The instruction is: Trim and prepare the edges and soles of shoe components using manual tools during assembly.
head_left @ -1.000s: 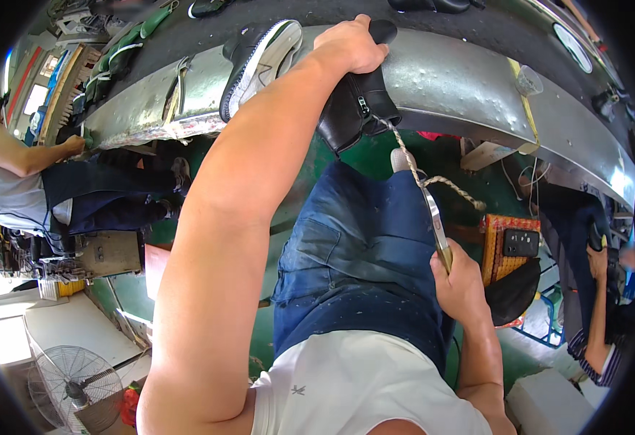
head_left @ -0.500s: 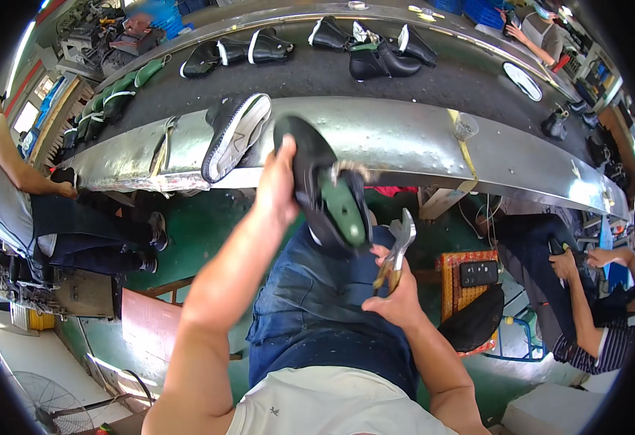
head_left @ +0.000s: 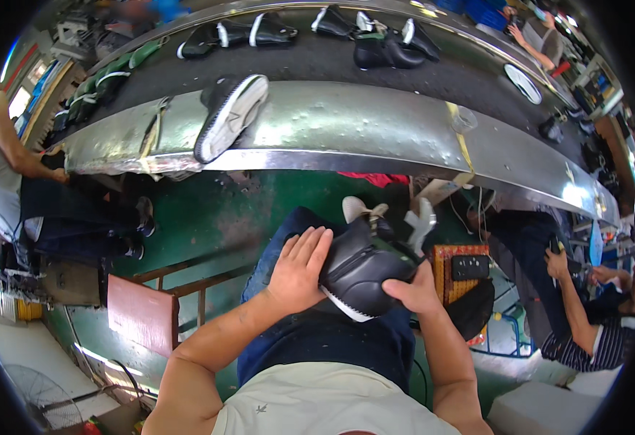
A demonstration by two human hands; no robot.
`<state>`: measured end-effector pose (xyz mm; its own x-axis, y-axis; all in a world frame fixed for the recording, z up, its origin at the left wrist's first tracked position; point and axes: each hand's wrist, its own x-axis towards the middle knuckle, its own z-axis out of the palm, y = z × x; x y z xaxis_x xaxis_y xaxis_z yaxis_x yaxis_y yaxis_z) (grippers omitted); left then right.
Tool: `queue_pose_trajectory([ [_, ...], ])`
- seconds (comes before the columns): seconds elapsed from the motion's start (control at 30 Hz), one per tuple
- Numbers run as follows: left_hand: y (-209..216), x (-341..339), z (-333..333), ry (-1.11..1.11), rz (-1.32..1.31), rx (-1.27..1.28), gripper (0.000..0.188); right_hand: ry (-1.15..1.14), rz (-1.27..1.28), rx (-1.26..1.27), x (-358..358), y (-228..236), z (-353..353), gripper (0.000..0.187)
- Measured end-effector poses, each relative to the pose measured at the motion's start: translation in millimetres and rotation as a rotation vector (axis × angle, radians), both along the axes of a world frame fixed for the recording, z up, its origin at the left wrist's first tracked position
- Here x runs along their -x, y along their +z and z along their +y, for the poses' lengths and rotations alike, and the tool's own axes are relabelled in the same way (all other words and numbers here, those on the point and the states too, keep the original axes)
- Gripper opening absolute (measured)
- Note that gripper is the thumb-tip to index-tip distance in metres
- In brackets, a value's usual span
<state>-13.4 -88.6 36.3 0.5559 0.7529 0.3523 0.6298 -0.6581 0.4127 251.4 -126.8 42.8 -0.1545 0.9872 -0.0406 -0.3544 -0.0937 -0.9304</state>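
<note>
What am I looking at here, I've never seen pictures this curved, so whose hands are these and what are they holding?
There's no machine here: these are a person's two bare hands. Every picture comes from a wide camera worn on that person's head, looking down, so straight edges bend near the rim. The left hand lies against one side of a black shoe with a white lower edge; the right hand grips the other side. A metal tool shows just beyond the right hand; its handles are hidden, so I can't tell how it's held. Past the knees runs a metal ledge with a pale-soled shoe on it; behind that, a dark surface carries several black shoes.
</note>
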Motion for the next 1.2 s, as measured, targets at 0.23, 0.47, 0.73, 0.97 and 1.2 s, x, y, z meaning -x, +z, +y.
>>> queue_pose_trajectory([
  [0.23, -13, -6, -10, -0.241, -0.236, 0.313, 0.111, 0.025, -0.147, 0.187, -10, -6, 13, 0.085],
  [0.47, -106, -35, -7, 0.269, -0.461, 0.776, 0.057, -0.111, -0.229, 0.384, 13, -99, 13, 0.041],
  [0.73, -107, 0, 17, 0.038, -0.380, 1.267, 0.052, -0.030, -0.169, 0.521, -12, -91, -28, 0.041],
  [0.97, -120, 3, -6, -0.027, -0.870, 1.679, 0.086, 0.548, -1.101, 0.056, -23, -36, -47, 0.049],
  [1.2, -126, -5, -39, 0.128, -0.475, 1.316, 0.113, 0.566, -1.347, -0.296, -13, -31, -31, 0.060],
])
